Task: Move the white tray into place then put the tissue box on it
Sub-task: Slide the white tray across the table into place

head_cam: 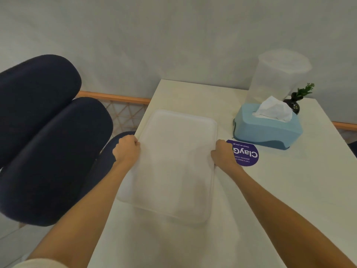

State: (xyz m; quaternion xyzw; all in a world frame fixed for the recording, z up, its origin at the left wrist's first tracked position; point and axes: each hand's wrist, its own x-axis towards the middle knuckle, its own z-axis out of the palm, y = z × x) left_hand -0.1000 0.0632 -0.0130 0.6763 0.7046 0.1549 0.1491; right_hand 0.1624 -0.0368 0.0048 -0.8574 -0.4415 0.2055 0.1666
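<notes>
A white rectangular tray (173, 167) lies lengthwise on the white table (289, 200), its left long side hanging slightly past the table's left edge. My left hand (126, 149) grips the tray's left rim and my right hand (224, 154) grips its right rim, both near the far half. The light blue tissue box (268, 130), with a white tissue sticking out of its top, stands on the table to the right of the tray, apart from it.
A round purple sticker (247, 154) lies on the table between the tray and the tissue box, partly under my right hand. A tall clear plastic container (278, 76) and a small dark vase with a green sprig (295, 103) stand behind the box. Dark blue chair cushions (48, 136) sit left of the table.
</notes>
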